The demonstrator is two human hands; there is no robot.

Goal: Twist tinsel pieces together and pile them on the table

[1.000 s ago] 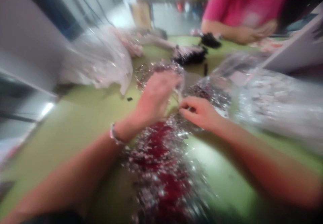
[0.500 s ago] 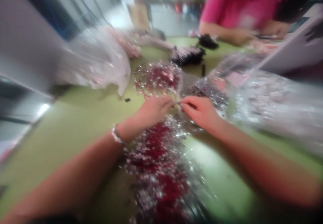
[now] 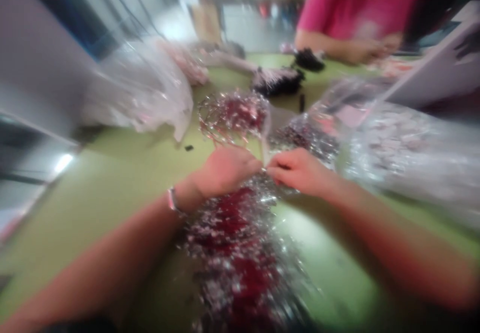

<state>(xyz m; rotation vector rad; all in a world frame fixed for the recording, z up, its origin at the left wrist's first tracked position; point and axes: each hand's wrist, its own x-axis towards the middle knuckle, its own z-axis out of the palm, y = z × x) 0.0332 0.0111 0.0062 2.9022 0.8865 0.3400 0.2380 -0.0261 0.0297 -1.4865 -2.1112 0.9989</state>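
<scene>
My left hand (image 3: 228,169) and my right hand (image 3: 296,170) meet fingertip to fingertip, each closed in a pinch. Whatever sits between the fingertips is small and blurred; I cannot make it out. Just below them a long heap of shiny silver and dark red pieces, like wrapped bundles (image 3: 240,268), runs down the table towards me. Beyond my hands lies a loose bunch of silver and red shiny strands (image 3: 243,113). To its right is a clear bag with dark and silver pieces (image 3: 307,133).
Clear plastic bags stand at the left (image 3: 142,88); another bag with pale pieces (image 3: 401,138) lies at the right. Black-tipped bundles (image 3: 277,80) are farther back on the green table (image 3: 112,183). A small black scrap (image 3: 188,148) lies left. Opposite works a person in a pink shirt (image 3: 337,13).
Both my hands have dropped slightly towards me, still pinched together, and my left wrist has turned a little. The other person's hands have come closer together.
</scene>
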